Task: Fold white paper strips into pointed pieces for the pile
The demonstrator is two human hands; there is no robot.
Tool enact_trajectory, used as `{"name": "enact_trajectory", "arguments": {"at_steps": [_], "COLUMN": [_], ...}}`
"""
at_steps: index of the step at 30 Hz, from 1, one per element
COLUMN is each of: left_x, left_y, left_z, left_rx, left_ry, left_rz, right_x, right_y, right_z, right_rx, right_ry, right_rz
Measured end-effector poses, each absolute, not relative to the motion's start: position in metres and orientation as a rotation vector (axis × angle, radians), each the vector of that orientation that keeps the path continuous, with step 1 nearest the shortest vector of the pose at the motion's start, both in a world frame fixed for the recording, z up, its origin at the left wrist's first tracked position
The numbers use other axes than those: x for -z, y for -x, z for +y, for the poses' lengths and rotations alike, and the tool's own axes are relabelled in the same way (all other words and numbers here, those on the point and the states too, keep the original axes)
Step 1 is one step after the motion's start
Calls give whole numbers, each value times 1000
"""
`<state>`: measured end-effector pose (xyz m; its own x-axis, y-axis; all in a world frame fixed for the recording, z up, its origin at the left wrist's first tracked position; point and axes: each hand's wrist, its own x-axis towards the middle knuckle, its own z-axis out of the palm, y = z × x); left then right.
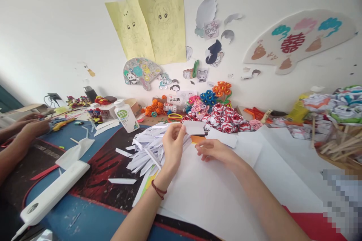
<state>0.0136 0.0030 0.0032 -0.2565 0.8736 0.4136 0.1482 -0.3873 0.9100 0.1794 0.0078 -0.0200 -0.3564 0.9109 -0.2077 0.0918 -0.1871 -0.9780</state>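
Over the large white sheets, your left hand pinches a small white paper between thumb and fingers, beside the heap of folded strips. Your right hand is released, its fingers loosely curled near an orange piece. Behind them sit red-and-white paper flowers; a white bottle stands left of the heap.
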Motion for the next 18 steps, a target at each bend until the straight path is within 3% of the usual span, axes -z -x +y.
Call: {"name": "enact_trajectory", "arguments": {"at_steps": [7,18], "left_x": [3,9], "left_y": [-23,-27], "left_z": [1,0], "left_rx": [-1486,-1336], "left_ry": [-1369,-1625], "left_rz": [1160,1369], "right_x": [12,17], "right_y": [-171,-173], "right_z": [5,9], "right_rx": [-1584,-1444], "right_ry": [962,951], "right_rz": [-1441,-1309]}}
